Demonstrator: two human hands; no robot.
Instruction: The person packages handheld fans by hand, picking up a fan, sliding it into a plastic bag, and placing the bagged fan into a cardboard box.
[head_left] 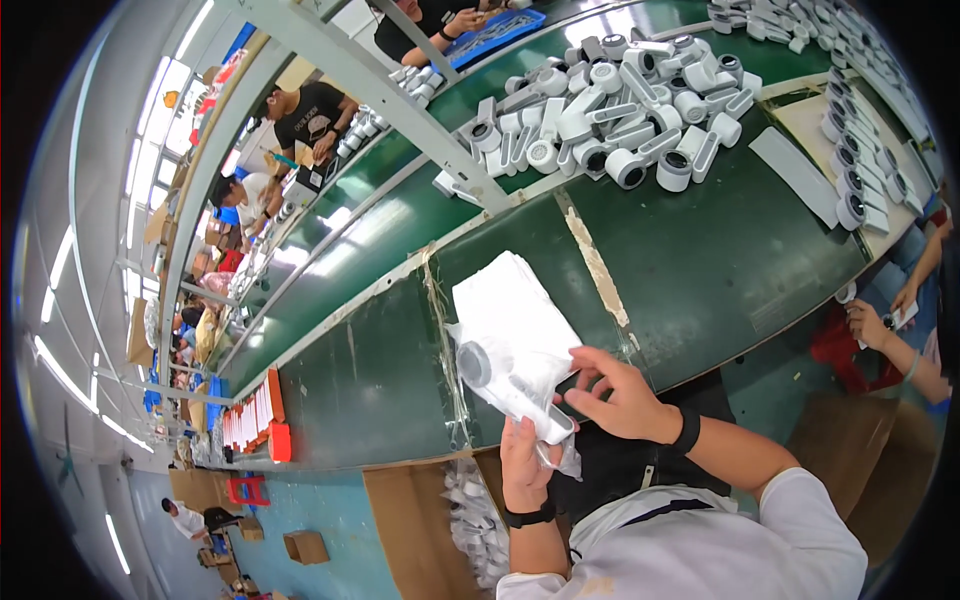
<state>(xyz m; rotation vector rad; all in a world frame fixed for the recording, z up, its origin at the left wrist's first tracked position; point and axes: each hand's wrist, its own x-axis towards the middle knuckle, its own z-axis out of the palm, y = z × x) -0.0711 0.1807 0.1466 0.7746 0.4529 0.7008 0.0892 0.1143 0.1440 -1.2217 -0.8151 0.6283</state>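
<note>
My left hand (526, 465) is closed around the handle end of a white handheld device (515, 397) with a round grey head, which sits inside a clear plastic bag. The bag's loose end hangs by my fingers. Beneath the device's head, a stack of thin white bags or sheets (508, 290) lies on the green table (370, 370). My right hand (630, 402) hovers just right of the device, fingers curved and apart, with nothing visible in it. Whether its fingertips touch the bag's edge I cannot tell.
A big heap of similar white devices (630, 110) covers the table's far side, and more stand in a row (850, 170) at right. An open carton (420, 525) with bagged devices stands below. Orange boxes (262, 415) sit left. A co-worker's hand (868, 325) shows at far right.
</note>
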